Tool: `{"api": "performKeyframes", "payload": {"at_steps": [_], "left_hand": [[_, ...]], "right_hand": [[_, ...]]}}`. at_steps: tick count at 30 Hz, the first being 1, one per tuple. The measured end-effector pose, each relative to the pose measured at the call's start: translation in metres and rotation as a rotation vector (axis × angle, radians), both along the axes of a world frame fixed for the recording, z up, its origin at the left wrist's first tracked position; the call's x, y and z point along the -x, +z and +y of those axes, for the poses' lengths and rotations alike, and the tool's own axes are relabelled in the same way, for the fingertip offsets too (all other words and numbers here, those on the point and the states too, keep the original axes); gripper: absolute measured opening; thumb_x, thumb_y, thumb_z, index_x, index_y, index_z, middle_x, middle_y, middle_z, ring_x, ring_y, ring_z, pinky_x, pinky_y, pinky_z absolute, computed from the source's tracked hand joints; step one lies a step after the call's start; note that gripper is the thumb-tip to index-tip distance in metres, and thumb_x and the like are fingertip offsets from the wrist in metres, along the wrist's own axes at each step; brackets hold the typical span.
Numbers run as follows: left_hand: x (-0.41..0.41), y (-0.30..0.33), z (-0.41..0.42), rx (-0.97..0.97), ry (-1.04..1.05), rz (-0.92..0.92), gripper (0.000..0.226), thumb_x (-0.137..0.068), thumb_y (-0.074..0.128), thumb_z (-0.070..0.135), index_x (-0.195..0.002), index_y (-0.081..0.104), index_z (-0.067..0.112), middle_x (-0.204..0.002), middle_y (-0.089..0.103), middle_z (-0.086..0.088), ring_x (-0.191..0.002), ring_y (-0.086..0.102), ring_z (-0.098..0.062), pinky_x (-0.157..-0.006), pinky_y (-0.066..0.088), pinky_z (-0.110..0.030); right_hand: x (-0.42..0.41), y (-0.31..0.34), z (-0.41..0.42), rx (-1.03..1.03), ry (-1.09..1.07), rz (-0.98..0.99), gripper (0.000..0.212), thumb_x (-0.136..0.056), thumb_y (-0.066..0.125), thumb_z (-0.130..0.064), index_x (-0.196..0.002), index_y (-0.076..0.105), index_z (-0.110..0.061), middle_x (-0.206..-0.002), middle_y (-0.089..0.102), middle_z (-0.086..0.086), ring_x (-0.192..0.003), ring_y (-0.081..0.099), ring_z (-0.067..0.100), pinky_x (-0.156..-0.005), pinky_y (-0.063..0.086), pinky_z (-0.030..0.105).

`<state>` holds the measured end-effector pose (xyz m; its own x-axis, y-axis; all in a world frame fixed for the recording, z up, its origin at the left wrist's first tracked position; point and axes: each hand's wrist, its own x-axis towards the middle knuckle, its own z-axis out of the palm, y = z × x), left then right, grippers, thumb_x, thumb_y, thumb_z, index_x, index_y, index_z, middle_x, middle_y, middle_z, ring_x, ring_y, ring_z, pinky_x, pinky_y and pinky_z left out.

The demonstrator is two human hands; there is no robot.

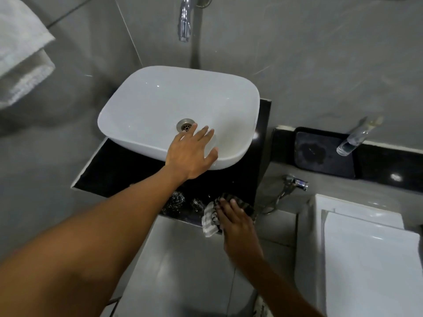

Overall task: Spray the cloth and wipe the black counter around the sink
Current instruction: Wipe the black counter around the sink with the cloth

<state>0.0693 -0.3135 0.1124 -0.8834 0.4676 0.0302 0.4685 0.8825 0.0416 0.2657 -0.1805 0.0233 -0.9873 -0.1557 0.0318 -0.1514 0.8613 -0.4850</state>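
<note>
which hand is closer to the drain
Left. The left hand lies over the sink rim, just short of the drain; the right hand presses the cloth on the counter edge, outside the sink.

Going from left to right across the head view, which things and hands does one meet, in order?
White towel → left hand resting on the sink → right hand pressing the striped cloth → clear spray bottle.

Wht towel (pixel 20 49), chrome tap (pixel 185 24) on wall (pixel 320 53), blk tray (pixel 325 154) on ledge (pixel 389 161), wht toilet (pixel 366 259)
</note>
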Motion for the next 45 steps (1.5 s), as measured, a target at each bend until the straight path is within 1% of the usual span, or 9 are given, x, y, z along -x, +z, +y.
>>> {"api": "performKeyframes", "payload": {"at_steps": [5,8,14,23,26,31,35,38,45], "left_hand": [[-0.009,0.009,0.001,-0.007,0.020,0.023,0.071,-0.095,0.018,0.059,-0.155,0.018,0.021,-0.166,0.012,-0.003,-0.152,0.008,-0.023,-0.122,0.012,-0.046],[-0.056,0.000,0.007,-0.285,-0.013,0.124,0.068,-0.097,0.035,0.049,-0.154,0.021,0.014,-0.165,0.007,-0.008,-0.153,0.003,-0.024,-0.121,0.007,-0.044],[-0.177,-0.089,0.052,-0.173,-0.140,-0.090,0.064,-0.091,0.048,0.056,-0.143,0.046,0.018,-0.157,0.036,-0.009,-0.145,0.033,-0.027,-0.115,0.033,-0.045],[-0.139,-0.104,-0.006,-0.207,-0.243,-0.034,0.049,-0.093,0.053,0.046,-0.134,0.056,0.021,-0.146,0.053,-0.006,-0.137,0.042,-0.026,-0.113,0.032,-0.044],[-0.069,-0.094,-0.113,-0.157,0.085,0.064,0.045,-0.093,0.052,0.042,-0.131,0.062,0.018,-0.140,0.059,-0.009,-0.133,0.050,-0.030,-0.109,0.039,-0.048],[-0.032,-0.077,-0.205,-0.087,0.642,0.000,0.051,-0.101,0.044,0.033,-0.148,0.040,0.013,-0.158,0.033,-0.012,-0.148,0.024,-0.031,-0.121,0.016,-0.041],[-0.078,-0.073,-0.097,-0.198,0.153,0.114,0.034,-0.093,0.057,0.020,-0.123,0.065,0.006,-0.132,0.062,-0.019,-0.128,0.052,-0.038,-0.114,0.031,-0.051],[-0.143,-0.091,-0.009,-0.195,-0.226,-0.034,0.041,-0.097,0.044,0.037,-0.131,0.059,0.018,-0.142,0.056,-0.005,-0.135,0.043,-0.030,-0.120,0.011,-0.043],[-0.092,-0.099,-0.107,-0.331,-0.244,0.017,0.033,-0.095,0.059,0.025,-0.122,0.067,0.007,-0.132,0.064,-0.014,-0.131,0.053,-0.030,-0.117,0.029,-0.040]], "right_hand": [[0.006,0.018,0.009,0.187,0.004,-0.082,0.049,-0.090,0.066,-0.001,-0.138,0.057,-0.009,-0.149,0.051,0.013,-0.139,0.044,0.033,-0.110,0.042,0.044],[0.027,0.046,0.036,0.548,-0.211,-0.177,0.051,-0.101,0.059,-0.018,-0.148,0.041,-0.015,-0.153,0.046,0.012,-0.136,0.046,0.020,-0.111,0.038,0.030],[0.156,0.105,0.057,0.758,-0.569,-0.025,0.092,-0.097,0.053,-0.053,-0.158,-0.002,-0.011,-0.168,0.005,0.009,-0.152,0.012,0.026,-0.123,0.015,0.049],[0.195,0.080,0.031,0.367,-0.752,0.129,0.097,-0.093,0.049,-0.063,-0.159,0.000,-0.011,-0.167,0.005,0.013,-0.153,0.010,0.028,-0.118,0.012,0.055],[0.202,0.071,0.035,0.333,-0.735,0.132,0.100,-0.090,0.048,-0.067,-0.159,0.001,-0.012,-0.167,0.006,0.013,-0.152,0.012,0.030,-0.117,0.011,0.058],[0.208,0.066,0.031,0.373,-0.767,0.165,0.097,-0.088,0.048,-0.068,-0.158,0.008,-0.014,-0.166,0.012,0.011,-0.149,0.023,0.031,-0.117,0.012,0.057],[0.208,0.066,0.032,0.360,-0.755,0.187,0.093,-0.088,0.048,-0.067,-0.156,0.013,-0.014,-0.164,0.019,0.011,-0.147,0.028,0.033,-0.116,0.016,0.059],[0.208,0.061,0.038,0.371,-0.759,0.209,0.091,-0.084,0.048,-0.072,-0.152,0.018,-0.019,-0.159,0.030,0.010,-0.139,0.040,0.037,-0.113,0.026,0.062],[0.218,0.037,0.046,0.486,-0.752,0.205,0.110,-0.070,0.038,-0.096,-0.153,0.017,-0.026,-0.161,0.031,-0.001,-0.144,0.036,0.020,-0.118,0.024,0.055]]}}
